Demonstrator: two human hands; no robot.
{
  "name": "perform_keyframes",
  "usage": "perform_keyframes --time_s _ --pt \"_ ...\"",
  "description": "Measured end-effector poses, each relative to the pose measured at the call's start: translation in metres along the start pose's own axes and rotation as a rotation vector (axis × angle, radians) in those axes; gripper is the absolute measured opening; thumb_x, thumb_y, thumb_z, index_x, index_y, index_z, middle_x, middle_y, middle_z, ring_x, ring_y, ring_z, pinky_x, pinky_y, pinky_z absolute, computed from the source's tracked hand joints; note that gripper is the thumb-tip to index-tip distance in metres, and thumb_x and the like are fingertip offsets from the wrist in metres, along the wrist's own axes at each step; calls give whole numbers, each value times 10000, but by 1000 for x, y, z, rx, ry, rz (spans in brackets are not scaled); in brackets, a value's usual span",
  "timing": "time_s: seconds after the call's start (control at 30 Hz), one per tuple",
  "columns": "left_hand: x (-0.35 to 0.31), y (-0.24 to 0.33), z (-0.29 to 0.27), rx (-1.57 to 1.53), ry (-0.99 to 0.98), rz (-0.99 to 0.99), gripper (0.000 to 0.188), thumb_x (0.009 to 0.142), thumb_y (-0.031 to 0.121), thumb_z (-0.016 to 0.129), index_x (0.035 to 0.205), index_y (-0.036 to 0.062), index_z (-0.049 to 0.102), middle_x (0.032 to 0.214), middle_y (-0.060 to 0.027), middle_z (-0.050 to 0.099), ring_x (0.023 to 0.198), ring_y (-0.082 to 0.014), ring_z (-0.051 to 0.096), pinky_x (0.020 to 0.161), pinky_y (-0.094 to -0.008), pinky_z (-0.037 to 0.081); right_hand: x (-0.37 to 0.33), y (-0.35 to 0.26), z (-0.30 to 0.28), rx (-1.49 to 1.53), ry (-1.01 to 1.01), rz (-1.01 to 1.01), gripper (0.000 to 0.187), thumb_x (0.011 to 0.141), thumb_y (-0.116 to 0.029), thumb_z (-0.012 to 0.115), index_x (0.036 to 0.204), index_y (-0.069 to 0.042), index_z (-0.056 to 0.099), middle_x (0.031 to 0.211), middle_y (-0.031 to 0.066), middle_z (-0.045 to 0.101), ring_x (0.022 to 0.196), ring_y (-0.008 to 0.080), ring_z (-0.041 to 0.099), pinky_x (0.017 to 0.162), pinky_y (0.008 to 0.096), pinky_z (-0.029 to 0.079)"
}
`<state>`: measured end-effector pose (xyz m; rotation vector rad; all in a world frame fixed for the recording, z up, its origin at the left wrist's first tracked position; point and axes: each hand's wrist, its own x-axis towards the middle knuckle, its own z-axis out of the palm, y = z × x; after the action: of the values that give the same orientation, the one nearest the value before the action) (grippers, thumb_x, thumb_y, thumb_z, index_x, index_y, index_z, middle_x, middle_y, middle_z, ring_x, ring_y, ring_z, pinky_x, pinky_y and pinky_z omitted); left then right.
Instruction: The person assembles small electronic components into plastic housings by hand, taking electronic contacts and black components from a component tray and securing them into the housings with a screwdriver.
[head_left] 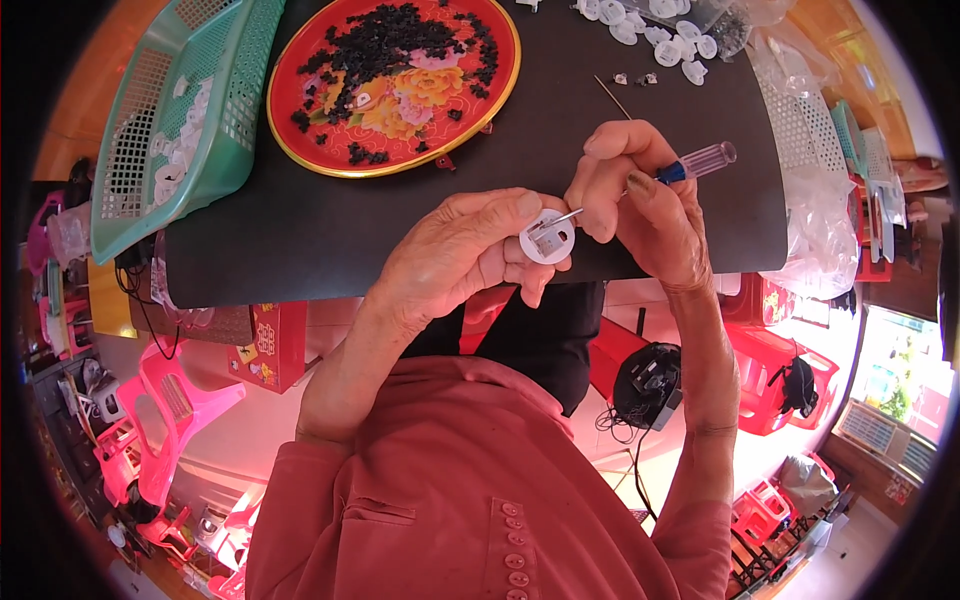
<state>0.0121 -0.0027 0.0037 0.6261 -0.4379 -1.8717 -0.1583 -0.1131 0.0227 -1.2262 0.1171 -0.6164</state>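
Observation:
Between the thumb and fingers of my left hand (455,245) is a small round white plastic part (547,238) with a recessed middle, held just over the table's near edge. My right hand (640,195) grips a screwdriver (705,162) with a clear, blue-collared handle that sticks out to the right. The screwdriver's thin metal shaft runs leftward past my fingers, and its tip lies over the recess of the white part. Whether my right fingers pinch anything else is hidden.
On the dark table (350,235), a red floral tray (300,150) holds many small black pieces. At the left stands a green basket (235,150) with white parts. More round white parts (655,35) lie at the far right, near a thin metal rod (612,97) and clear plastic bags (815,240).

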Motion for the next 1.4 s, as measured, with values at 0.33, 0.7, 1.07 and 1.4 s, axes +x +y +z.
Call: perform_keyframes --time_s 0.33,0.7,1.07,1.4 --pt "1 -2 0 17 12 3 397 946 263 470 1118 -89 530 868 -177 605 662 -203 590 590 -326 512 -3 -1 0 -50 22 48 294 939 -167 389 1152 28 446 727 63 553 735 110 529 707 244 426" --pt "3 -4 2 75 7 35 390 952 258 460 1105 -92 536 865 -166 599 662 -185 581 590 -309 507 -3 -3 2 -158 70 54 253 925 -141 395 1094 21 491 692 28 560 700 75 519 713 223 401" --pt "1 -2 3 72 13 31 406 948 276 466 1111 -90 531 874 -163 595 669 -185 580 597 -309 505 -1 0 -1 -172 24 44 240 916 -118 389 1078 32 485 677 41 557 686 92 520 730 250 418" --pt "1 -2 3 71 21 53 393 948 269 464 1122 -78 528 885 -161 595 694 -183 587 613 -309 512 -8 6 -1 -37 213 3 222 897 -151 407 1057 -7 463 610 46 504 632 148 470 674 306 417"
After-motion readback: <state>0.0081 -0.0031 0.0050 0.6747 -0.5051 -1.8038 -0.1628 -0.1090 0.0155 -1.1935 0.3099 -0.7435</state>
